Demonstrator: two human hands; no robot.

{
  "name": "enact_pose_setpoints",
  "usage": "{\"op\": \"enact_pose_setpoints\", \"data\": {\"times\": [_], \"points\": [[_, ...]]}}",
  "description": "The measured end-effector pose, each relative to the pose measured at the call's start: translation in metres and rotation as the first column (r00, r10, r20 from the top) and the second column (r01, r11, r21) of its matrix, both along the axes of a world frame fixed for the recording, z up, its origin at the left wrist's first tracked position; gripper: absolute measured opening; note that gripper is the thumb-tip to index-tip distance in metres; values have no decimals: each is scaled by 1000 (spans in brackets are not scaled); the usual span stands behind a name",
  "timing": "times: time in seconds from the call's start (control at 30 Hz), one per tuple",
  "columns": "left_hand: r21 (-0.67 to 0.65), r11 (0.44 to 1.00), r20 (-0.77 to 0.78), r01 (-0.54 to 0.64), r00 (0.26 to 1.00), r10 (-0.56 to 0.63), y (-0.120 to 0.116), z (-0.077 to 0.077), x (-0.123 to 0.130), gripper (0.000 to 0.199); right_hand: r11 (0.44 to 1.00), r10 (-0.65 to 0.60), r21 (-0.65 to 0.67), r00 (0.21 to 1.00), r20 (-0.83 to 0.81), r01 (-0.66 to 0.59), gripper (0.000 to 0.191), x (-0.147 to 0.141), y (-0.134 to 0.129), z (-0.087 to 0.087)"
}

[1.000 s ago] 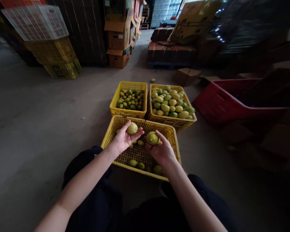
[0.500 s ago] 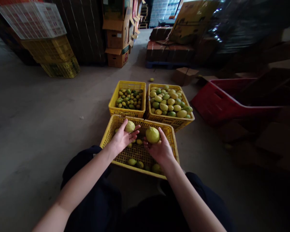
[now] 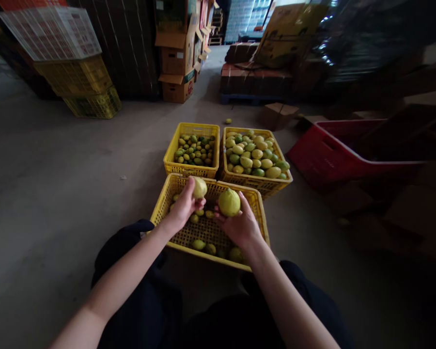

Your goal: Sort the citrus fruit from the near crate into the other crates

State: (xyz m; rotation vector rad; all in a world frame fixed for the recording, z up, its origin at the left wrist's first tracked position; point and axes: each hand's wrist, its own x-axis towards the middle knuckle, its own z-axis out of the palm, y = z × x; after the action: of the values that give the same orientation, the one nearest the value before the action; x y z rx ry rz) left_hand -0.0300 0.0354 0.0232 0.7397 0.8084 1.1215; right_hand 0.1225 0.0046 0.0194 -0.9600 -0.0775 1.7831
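Note:
My left hand (image 3: 184, 205) is closed around a pale yellow lemon (image 3: 200, 188), its fingers curled under the fruit. In my right hand (image 3: 241, 224) rests a larger yellow-green lemon (image 3: 229, 202), stem end up, cupped by the fingers and thumb. Both hands are over the near yellow crate (image 3: 262, 213), where several lemons (image 3: 198, 244) lie scattered on the bottom. Behind it on the left, a yellow crate (image 3: 164, 159) contains small green and yellow lemons (image 3: 197, 156). To its right, another yellow crate (image 3: 289, 178) is heaped with bigger lemons (image 3: 257, 154).
A red crate (image 3: 319, 160) stands at the right near cardboard pieces. One loose lemon (image 3: 228, 121) lies on the floor (image 3: 131, 150) beyond the crates. Stacked crates (image 3: 76, 72) stand at the left, with cardboard boxes (image 3: 174, 58) and a loaded blue pallet (image 3: 252, 99) farther back.
My left hand has turned, and its fingers, spread before, are now curled around the lemon, which has shifted slightly right and up. The lemon in my right hand has tilted so its stem end shows.

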Motion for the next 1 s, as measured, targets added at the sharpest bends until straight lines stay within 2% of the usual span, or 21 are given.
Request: {"op": "enact_pose_setpoints", "data": {"times": [0.03,0.1,0.17,0.27,0.37,0.53,0.67,0.83,1.0], "points": [[141,990,-101,-21,994,36,-1,0,-1,49,999,7,48,1000,-2,-7,35,1,0,1],[381,924,-259,0,960,107,-3,2,-3,45,988,-2,155,1000,5,1,26,3,-1,3],[485,871,-324,79,941,95,-3,2,-6,52,967,-15,255,999,43,4,24,7,-1,5],[479,866,-326,143,945,24,0,1,-7,57,914,-64,405,988,140,2,33,13,-1,3],[450,881,-300,149,954,-8,1,-1,-6,53,877,-113,481,973,200,3,40,15,-1,0],[361,923,-244,130,969,-42,-4,8,-5,48,892,-111,452,974,196,11,31,13,-4,4],[273,956,-169,108,984,-63,-7,15,-6,51,902,-126,429,978,167,43,23,11,-6,11],[323,937,-221,131,973,-60,-6,11,-8,47,918,-110,395,980,163,37,20,12,-7,11],[346,927,-256,145,965,-55,-5,6,-9,45,896,-96,443,977,189,2,23,12,-7,7]]}}
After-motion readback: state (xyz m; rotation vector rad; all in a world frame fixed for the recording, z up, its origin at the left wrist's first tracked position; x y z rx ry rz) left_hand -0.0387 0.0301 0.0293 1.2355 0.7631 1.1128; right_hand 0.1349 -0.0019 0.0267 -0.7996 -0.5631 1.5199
